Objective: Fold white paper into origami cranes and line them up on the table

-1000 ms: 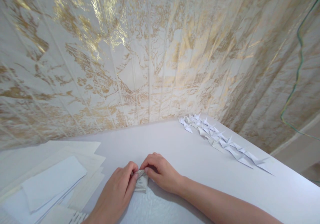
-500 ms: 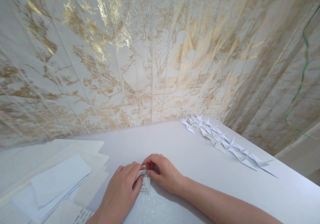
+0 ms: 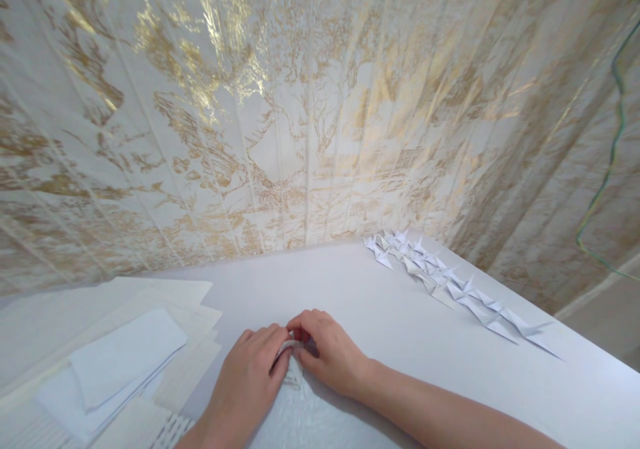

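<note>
Most of the small folded paper (image 3: 295, 375) is hidden behind the fingers, its shape hard to make out; the left hand (image 3: 253, 365) pinches it from one side, the right hand (image 3: 331, 353) from the other, low on the white table (image 3: 265, 285); a second ago more of its upper face showed between the fingertips; folded paper birds (image 3: 440, 279) lie in rows to the right; overlapping loose sheets (image 3: 200, 332) run out of view on the left; a gold-patterned covering (image 3: 300, 135) hangs behind.

Light is bright and diffuse, glaring off the gold-patterned backdrop (image 3: 215, 55) at upper left, dimmer at right; soft shadow lies below the right hand (image 3: 330, 352); fine detail blurs.
</note>
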Motion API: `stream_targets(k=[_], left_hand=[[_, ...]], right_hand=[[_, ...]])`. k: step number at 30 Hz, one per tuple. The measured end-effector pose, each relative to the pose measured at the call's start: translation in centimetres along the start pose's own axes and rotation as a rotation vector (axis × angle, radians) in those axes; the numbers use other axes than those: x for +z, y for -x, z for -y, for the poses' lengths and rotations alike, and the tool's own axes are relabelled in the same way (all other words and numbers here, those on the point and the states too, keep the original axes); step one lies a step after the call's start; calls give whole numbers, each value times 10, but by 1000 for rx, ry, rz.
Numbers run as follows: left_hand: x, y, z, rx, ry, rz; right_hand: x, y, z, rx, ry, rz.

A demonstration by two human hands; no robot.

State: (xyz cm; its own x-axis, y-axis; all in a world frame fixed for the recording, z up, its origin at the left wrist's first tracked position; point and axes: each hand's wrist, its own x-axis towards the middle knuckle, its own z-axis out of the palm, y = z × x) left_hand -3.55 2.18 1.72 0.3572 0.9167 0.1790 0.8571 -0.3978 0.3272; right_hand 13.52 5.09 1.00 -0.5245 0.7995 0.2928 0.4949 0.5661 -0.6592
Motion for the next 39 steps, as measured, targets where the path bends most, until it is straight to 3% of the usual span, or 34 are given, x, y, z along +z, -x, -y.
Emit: stream_targets(k=[6, 10, 39], left_hand=[[1, 1, 4, -30, 47, 5], [0, 0, 5, -72, 74, -3], [1, 2, 6, -44, 139, 17]], right_hand=[[-5, 0, -1, -37, -121, 55], [-8, -3, -3, 11, -223, 60], [-5, -3, -2, 16, -153, 47]])
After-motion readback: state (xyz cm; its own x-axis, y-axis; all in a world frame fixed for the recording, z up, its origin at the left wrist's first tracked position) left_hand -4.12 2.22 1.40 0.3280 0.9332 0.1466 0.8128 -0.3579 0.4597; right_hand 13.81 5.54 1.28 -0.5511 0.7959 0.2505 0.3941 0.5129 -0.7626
